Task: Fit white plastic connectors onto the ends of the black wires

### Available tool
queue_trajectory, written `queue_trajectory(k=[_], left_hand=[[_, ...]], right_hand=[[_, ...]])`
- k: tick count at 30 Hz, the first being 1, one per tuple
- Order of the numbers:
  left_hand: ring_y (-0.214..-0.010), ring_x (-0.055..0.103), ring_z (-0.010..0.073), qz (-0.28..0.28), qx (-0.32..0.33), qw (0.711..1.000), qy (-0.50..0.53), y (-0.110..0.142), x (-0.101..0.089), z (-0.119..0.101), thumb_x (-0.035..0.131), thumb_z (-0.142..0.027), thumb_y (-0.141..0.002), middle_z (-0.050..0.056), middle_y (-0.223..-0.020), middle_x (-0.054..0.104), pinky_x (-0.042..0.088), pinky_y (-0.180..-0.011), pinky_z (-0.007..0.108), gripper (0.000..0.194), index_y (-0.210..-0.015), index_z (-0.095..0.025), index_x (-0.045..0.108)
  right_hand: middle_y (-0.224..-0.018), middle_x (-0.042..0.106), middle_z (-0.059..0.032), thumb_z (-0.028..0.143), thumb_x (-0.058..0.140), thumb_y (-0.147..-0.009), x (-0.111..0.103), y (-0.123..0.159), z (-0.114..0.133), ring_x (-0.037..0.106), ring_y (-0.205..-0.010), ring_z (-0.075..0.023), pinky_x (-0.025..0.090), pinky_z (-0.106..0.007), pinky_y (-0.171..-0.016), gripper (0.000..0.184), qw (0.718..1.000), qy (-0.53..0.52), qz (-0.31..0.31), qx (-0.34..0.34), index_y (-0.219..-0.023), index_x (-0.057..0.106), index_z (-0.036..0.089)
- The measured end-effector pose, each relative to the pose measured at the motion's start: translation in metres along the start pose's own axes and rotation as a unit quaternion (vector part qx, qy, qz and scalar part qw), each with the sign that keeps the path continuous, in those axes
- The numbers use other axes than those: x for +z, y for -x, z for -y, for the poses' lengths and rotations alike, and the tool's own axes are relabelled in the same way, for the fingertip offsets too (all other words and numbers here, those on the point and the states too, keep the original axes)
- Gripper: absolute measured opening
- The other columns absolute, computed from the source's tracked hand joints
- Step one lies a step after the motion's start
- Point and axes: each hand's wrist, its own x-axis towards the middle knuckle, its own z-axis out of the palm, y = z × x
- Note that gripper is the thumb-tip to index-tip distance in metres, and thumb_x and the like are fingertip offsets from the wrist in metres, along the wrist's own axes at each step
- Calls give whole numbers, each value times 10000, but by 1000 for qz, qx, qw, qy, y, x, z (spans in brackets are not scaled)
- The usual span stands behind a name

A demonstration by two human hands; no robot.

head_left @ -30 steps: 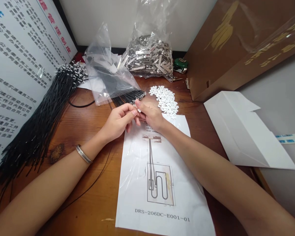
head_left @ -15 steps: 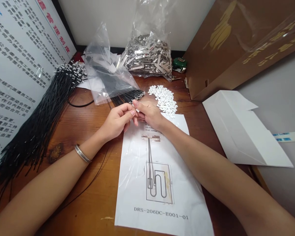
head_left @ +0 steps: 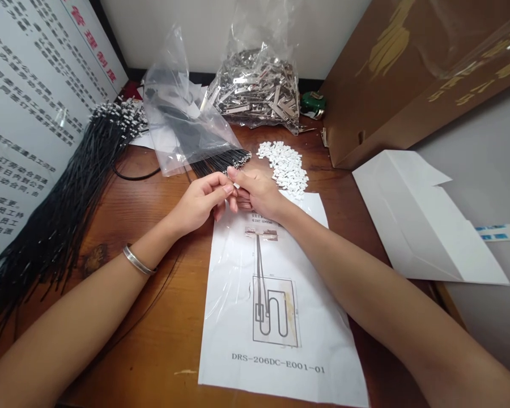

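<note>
My left hand (head_left: 202,204) and my right hand (head_left: 259,194) meet fingertip to fingertip over the top edge of a printed drawing sheet (head_left: 227,345). A small white connector housing (head_left: 237,185) shows between the right thumb and fingers, which are closed on it. The left thumb and forefinger pinch what looks like the end of a thin black wire (head_left: 147,309), whose length trails down to the lower left. Its tip is hidden by the fingers. Just beyond my hands lie a bunch of black wires (head_left: 216,163) with metal ends and a pile of white connector housings (head_left: 287,170).
A clear plastic bag (head_left: 170,124) partly covers the wire bunch. Behind stands a bag of metal strips (head_left: 259,90), with a green tape measure (head_left: 312,105) beside it. A large black wire bundle (head_left: 63,215) leans at left. A brown box (head_left: 391,96) and folded white card (head_left: 425,221) stand right.
The view has tilted slightly. My left hand and forearm have shifted a little to the left, and the right thumb has edged left too; both hands keep their pinch.
</note>
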Motion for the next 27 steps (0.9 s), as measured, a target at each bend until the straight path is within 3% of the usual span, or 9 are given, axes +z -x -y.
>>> queue_trajectory(k=[3,7,11,19,23,27], left_hand=[[-399,491,64,3,-10,1000,15,0,-1,1,735,-542,-784,-12,-627,641,366,-383,195,434,-733,-175,508],[-352,402,46,14,-36,999,32,1,-1,1,736,-520,-788,-17,-644,641,255,-329,196,409,-755,-184,504],[-352,290,39,26,-49,998,20,2,-4,-1,719,-499,-806,-40,-503,550,175,-367,205,386,-741,-191,495],[-360,264,43,64,-75,995,13,3,-9,-6,680,-495,-855,-57,-468,514,158,-372,205,361,-779,-192,499],[-380,287,31,74,-77,994,28,3,-12,-6,676,-454,-879,-39,-536,568,167,-366,187,329,-801,-169,533],[-379,310,10,67,-70,995,38,3,-13,-3,669,-434,-896,-19,-644,611,186,-348,174,314,-800,-154,565]], right_hand=[[-396,517,1,738,642,-763,1,0,0,305,-301,-32,156,-208,-309,676,1000,1,-7,3,-445,408,190],[-350,335,68,727,654,-762,2,2,1,267,-304,-32,135,-209,-318,679,1000,-1,-6,-2,-436,377,200],[-372,252,93,723,632,-782,1,3,1,212,-319,-30,113,-214,-325,663,1000,14,-8,11,-460,366,208],[-381,237,111,692,660,-787,2,3,2,178,-334,-29,110,-215,-332,597,1000,13,8,-13,-517,480,190],[-378,227,109,645,631,-845,1,2,0,169,-339,-28,112,-222,-340,606,999,15,12,-39,-487,449,191],[-368,252,96,629,578,-891,-1,3,-1,184,-347,-39,120,-231,-350,601,998,38,22,-45,-504,528,172]])
